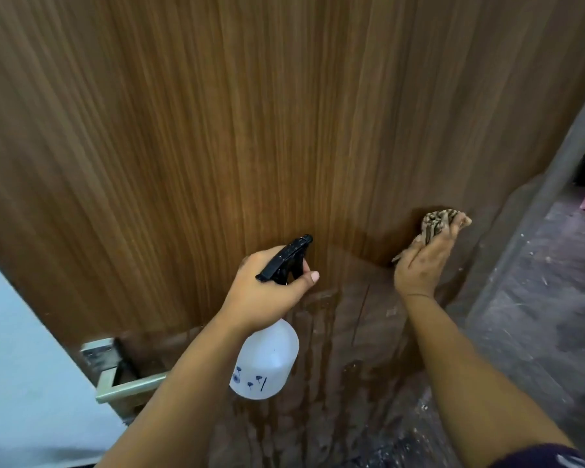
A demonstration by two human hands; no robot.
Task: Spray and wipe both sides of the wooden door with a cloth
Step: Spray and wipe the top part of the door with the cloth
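Observation:
The wooden door (217, 130) fills most of the view, brown with vertical grain. Its lower part is darker, wet and streaked with drips. My left hand (267, 292) grips the neck of a white spray bottle (267, 363) with a black trigger head, its nozzle pointing at the door. My right hand (423, 265) presses a crumpled brown patterned cloth (436, 224) against the door near its right edge, at the top of the wet area.
A metal lever handle (129, 386) with its plate sticks out of the door at the lower left, beside a pale wall (24, 366). To the right are a grey door frame (537, 204) and a dusty, speckled dark floor (554, 298).

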